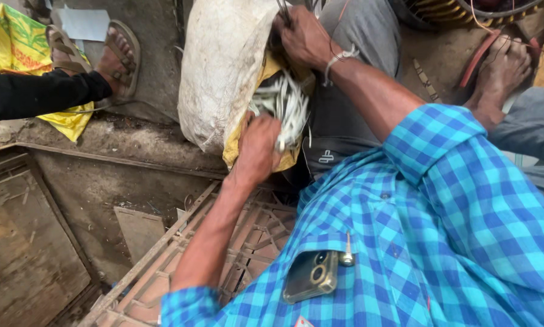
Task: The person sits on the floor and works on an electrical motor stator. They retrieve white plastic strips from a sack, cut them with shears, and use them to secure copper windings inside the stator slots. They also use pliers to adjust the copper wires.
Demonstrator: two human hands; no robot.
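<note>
Strips (pixel 287 103), pale and thin, spill in a bundle from the mouth of the white sack (pixel 220 66) with yellow lining. Your left hand (pixel 258 148) is closed around the bundle's lower end. Your right hand (pixel 302 36) grips the sack's upper edge, fingers curled shut.

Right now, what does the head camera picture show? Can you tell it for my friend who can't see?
A person in a blue checked shirt reaches both hands into a dirty white sack. The left hand grips a bunch of thin white strips, and the right hand holds the sack's top edge. Another person's sandalled foot is nearby.
</note>
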